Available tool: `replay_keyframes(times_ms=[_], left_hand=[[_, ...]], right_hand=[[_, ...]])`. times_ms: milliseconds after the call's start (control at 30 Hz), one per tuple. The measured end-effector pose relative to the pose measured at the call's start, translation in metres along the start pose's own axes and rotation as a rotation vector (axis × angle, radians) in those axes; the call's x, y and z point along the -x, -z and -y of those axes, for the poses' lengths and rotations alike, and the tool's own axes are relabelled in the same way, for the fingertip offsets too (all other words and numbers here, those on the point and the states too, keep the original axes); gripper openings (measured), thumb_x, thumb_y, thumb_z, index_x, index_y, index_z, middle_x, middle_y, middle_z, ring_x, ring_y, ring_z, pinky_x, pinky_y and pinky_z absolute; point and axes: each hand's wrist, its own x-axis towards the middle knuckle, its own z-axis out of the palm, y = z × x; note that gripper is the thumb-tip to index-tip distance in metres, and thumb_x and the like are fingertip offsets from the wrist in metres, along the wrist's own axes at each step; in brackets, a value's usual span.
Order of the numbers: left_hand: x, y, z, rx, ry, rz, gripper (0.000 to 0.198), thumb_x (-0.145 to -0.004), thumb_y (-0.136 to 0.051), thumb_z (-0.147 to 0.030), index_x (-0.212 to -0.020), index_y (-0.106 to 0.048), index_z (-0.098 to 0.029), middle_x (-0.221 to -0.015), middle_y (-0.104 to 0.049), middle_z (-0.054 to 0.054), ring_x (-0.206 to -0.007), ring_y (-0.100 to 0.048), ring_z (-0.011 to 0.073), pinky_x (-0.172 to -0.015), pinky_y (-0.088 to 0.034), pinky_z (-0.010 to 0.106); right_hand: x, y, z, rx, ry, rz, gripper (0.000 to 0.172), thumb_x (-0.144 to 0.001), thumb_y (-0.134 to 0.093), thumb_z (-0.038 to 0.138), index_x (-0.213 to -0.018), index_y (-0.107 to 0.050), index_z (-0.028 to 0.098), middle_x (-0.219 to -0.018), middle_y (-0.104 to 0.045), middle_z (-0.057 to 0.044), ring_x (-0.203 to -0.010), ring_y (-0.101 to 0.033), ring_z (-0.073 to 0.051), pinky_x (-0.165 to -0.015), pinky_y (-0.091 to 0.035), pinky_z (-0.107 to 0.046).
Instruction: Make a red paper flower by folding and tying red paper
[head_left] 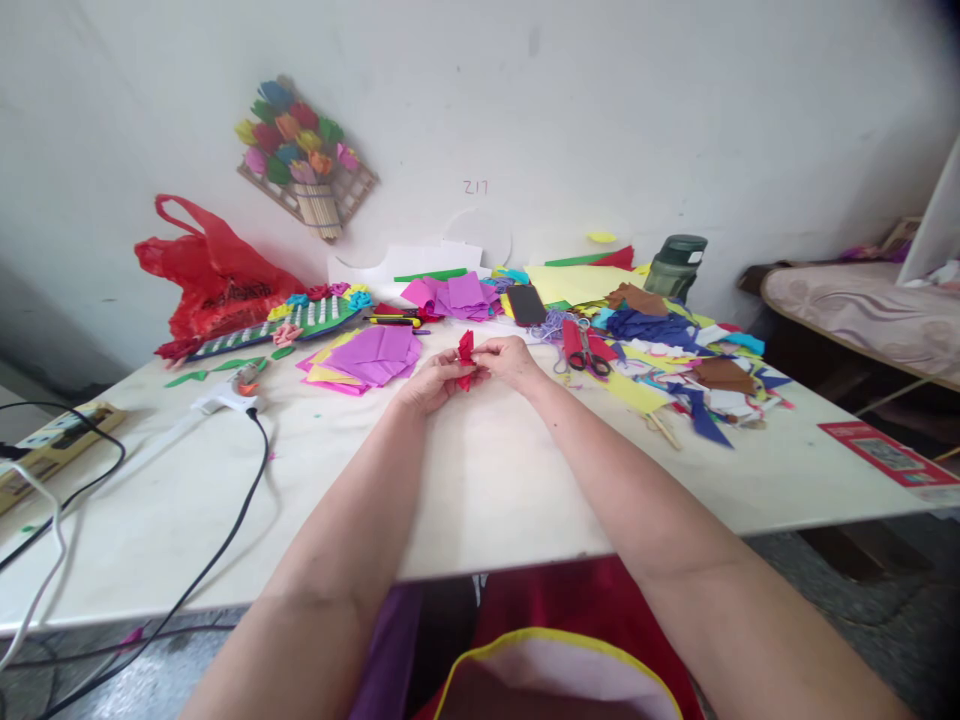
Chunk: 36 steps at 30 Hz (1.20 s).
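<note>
A small piece of folded red paper (pixel 466 350) is held upright between both hands over the middle of the table. My left hand (pixel 436 382) pinches it from the left with closed fingers. From the right, my right hand (pixel 510 362) grips its side between thumb and fingertips; part of the paper is hidden behind the fingers. Left of my left hand lies a stack of purple paper sheets (pixel 379 355) with pink and yellow sheets under it. Beyond my hands is another pile of purple paper (pixel 461 296).
Scissors (pixel 589 352), a phone (pixel 527 305) and heaped coloured scraps (pixel 712 375) lie on the right, a green bottle (pixel 677 265) behind. A glue gun (pixel 229 395) with a black cord, a power strip (pixel 56 450) and a red bag (pixel 214 265) are on the left.
</note>
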Motion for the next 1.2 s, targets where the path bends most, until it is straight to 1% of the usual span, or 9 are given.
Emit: replay_keyframes(times_ms=[67, 267, 433, 567, 700, 900, 1000, 1067, 1200], left_hand=[[0.000, -0.001, 0.000, 0.000, 0.004, -0.002, 0.036, -0.062, -0.066, -0.007, -0.098, -0.061, -0.010, -0.086, -0.068, 0.010, -0.078, -0.066, 0.0197, -0.077, -0.050, 0.031], [-0.003, 0.001, 0.000, 0.041, 0.037, -0.063, 0.025, -0.067, -0.059, -0.009, -0.092, -0.061, -0.007, -0.078, -0.067, 0.010, -0.074, -0.065, 0.0196, -0.077, -0.051, 0.036], [-0.005, 0.000, 0.003, 0.050, 0.026, -0.100, 0.023, -0.064, -0.058, -0.006, -0.087, -0.060, -0.006, -0.075, -0.066, 0.009, -0.068, -0.064, 0.0178, -0.070, -0.051, 0.033], [-0.005, -0.003, 0.002, 0.045, 0.012, -0.106, 0.022, -0.062, -0.060, -0.006, -0.084, -0.060, -0.007, -0.076, -0.066, 0.008, -0.069, -0.064, 0.0159, -0.070, -0.050, 0.028], [-0.004, -0.002, 0.002, 0.024, 0.001, -0.071, 0.025, -0.061, -0.063, -0.007, -0.086, -0.060, -0.008, -0.077, -0.066, 0.007, -0.069, -0.063, 0.0130, -0.067, -0.049, 0.023], [-0.004, -0.001, 0.005, -0.031, -0.023, -0.097, 0.037, -0.056, -0.069, -0.007, -0.091, -0.058, -0.010, -0.072, -0.066, 0.003, -0.065, -0.063, 0.0125, -0.067, -0.048, 0.024], [-0.005, -0.001, 0.006, -0.052, -0.038, -0.076, 0.045, -0.056, -0.072, -0.010, -0.097, -0.056, -0.011, -0.071, -0.066, 0.003, -0.063, -0.062, 0.0122, -0.067, -0.047, 0.024], [-0.006, 0.000, 0.007, -0.058, -0.047, -0.067, 0.046, -0.056, -0.073, -0.012, -0.098, -0.056, -0.011, -0.071, -0.066, 0.003, -0.063, -0.062, 0.0120, -0.067, -0.047, 0.024], [-0.007, 0.001, 0.008, -0.062, -0.044, -0.087, 0.044, -0.057, -0.074, -0.014, -0.097, -0.056, -0.011, -0.074, -0.067, 0.004, -0.067, -0.063, 0.0123, -0.069, -0.047, 0.024]], right_hand=[[0.000, 0.001, 0.001, 0.027, 0.005, -0.005, 0.019, -0.068, -0.059, 0.021, -0.081, -0.072, 0.018, -0.074, -0.069, -0.001, -0.070, -0.062, -0.015, -0.068, -0.048, -0.027], [0.002, 0.002, 0.005, 0.141, 0.042, -0.004, 0.020, -0.070, -0.057, 0.022, -0.083, -0.072, 0.019, -0.076, -0.070, -0.001, -0.073, -0.062, -0.016, -0.069, -0.047, -0.027], [0.007, 0.003, 0.008, 0.291, 0.093, 0.009, 0.022, -0.071, -0.056, 0.024, -0.088, -0.069, 0.022, -0.081, -0.070, 0.000, -0.076, -0.061, -0.015, -0.068, -0.045, -0.025], [0.009, 0.006, 0.010, 0.447, 0.160, 0.017, 0.026, -0.072, -0.054, 0.022, -0.093, -0.068, 0.027, -0.086, -0.069, 0.002, -0.077, -0.060, -0.015, -0.067, -0.044, -0.025], [0.010, 0.008, 0.011, 0.576, 0.257, 0.028, 0.025, -0.074, -0.050, 0.022, -0.091, -0.069, 0.026, -0.088, -0.067, -0.001, -0.078, -0.059, -0.016, -0.066, -0.042, -0.025], [0.012, 0.013, 0.014, 0.666, 0.355, 0.054, 0.026, -0.075, -0.049, 0.021, -0.092, -0.069, 0.024, -0.090, -0.066, -0.003, -0.083, -0.058, -0.017, -0.067, -0.041, -0.026], [0.012, 0.015, 0.015, 0.698, 0.397, 0.075, 0.026, -0.076, -0.048, 0.020, -0.092, -0.069, 0.022, -0.090, -0.066, -0.004, -0.087, -0.057, -0.018, -0.068, -0.040, -0.026], [0.012, 0.014, 0.015, 0.704, 0.403, 0.077, 0.026, -0.078, -0.047, 0.021, -0.093, -0.069, 0.022, -0.090, -0.066, -0.005, -0.089, -0.057, -0.018, -0.070, -0.040, -0.027], [0.010, 0.011, 0.012, 0.687, 0.352, 0.051, 0.026, -0.078, -0.048, 0.020, -0.094, -0.068, 0.023, -0.092, -0.066, -0.004, -0.089, -0.057, -0.018, -0.072, -0.041, -0.026]])
